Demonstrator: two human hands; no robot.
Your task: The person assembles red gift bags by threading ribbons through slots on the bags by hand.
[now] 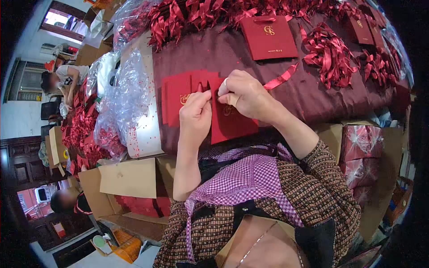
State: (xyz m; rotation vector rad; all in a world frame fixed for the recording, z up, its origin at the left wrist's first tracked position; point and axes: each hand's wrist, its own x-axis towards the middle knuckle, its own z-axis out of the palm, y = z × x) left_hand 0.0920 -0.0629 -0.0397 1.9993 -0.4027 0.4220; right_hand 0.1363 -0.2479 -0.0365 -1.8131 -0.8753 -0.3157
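A dark red paper gift bag [232, 126] with gold lettering lies tilted in front of me on the cloth-covered table. My left hand [195, 114] is closed in a pinch at its left upper edge. Close beside it, my right hand [245, 96] is closed too, its fingertips at the bag's top. A red satin ribbon [282, 77] trails out from behind the right hand; what exactly lies between those fingers is mostly hidden. Left of the hands, several flat red bags [172, 100] overlap in a stack, partly covered by the left hand.
A finished-looking bag [269, 39] with a ribbon handle lies farther back. Ribbon bundles [328, 56] heap along the table's far side. Clear plastic wrap [127, 85] is at left. Open cartons [129, 178] and wrapped red packs [363, 147] flank me. Another person [71, 76] sits far left.
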